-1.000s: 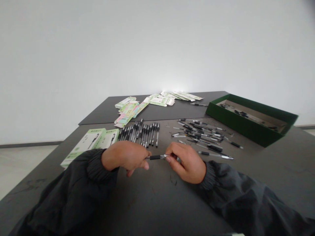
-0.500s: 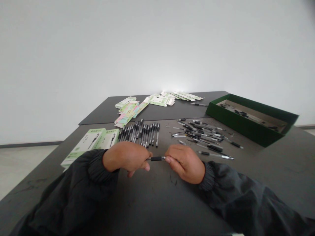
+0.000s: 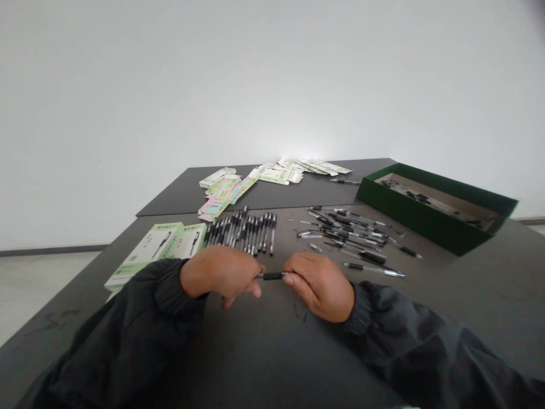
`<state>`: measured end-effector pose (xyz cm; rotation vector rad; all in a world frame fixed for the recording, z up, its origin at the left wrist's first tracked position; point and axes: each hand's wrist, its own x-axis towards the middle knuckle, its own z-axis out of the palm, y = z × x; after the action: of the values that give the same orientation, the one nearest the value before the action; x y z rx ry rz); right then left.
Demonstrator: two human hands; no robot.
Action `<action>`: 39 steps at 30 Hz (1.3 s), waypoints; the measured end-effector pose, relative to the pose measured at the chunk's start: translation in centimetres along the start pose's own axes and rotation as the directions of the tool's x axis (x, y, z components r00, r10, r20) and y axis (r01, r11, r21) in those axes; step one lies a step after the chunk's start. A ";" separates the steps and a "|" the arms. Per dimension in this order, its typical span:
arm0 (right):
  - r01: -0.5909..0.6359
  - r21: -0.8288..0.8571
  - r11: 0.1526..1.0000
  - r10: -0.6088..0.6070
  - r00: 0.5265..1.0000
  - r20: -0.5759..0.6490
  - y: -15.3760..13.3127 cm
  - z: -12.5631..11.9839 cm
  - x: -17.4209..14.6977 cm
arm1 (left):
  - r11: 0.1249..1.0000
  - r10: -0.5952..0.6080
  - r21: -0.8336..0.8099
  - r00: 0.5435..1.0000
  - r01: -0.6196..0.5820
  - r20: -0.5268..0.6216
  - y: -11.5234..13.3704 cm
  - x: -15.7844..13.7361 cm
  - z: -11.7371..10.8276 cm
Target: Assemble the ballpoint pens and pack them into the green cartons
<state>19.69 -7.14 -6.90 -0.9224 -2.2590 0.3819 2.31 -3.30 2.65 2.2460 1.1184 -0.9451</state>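
A pen point(image 3: 272, 276) with a black grip lies level between my two hands, above the near part of the dark table. My left hand point(image 3: 225, 274) closes on its left end. Thumb and fingers of my right hand point(image 3: 320, 285) pinch the right end, so that tip is hidden. Just beyond my left hand, capped pens point(image 3: 251, 233) lie side by side in a row. Beyond my right hand spreads a loose heap of pens and pen parts point(image 3: 347, 233).
Two green-and-white pen boxes point(image 3: 147, 250) stand at the left. Flattened cartons point(image 3: 221, 199) lie farther back, with more cartons point(image 3: 315, 166) near the wall. A green open box point(image 3: 426, 218) holding dark parts is at the right. One pen point(image 3: 344, 182) lies beside it.
My right hand has shifted very slightly left and down along the pen, covering a bit more of its right end. My left hand has hardly moved.
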 end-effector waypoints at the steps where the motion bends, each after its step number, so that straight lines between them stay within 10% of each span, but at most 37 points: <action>1: -0.004 0.014 1.000 0.004 1.000 0.000 0.0 0.0 0.0 | 1.000 -0.003 -0.005 1.000 0.003 0.007 0.0 0.0 0.0; 32: -0.242 -0.180 0.953 0.253 0.966 0.041 0.5 0.5 0.4 | 0.997 0.017 -0.080 0.998 -0.022 -0.063 -3.9 0.8 0.1; 39: -0.439 -0.409 0.800 0.423 0.896 -0.133 7.4 -8.6 0.4 | 0.996 0.043 -0.076 0.995 -0.050 -0.090 -4.3 0.7 0.0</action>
<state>29.00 -1.46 -3.95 -1.6776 -2.1199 0.0478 -0.90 -0.52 1.75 2.2598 1.1162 -0.7766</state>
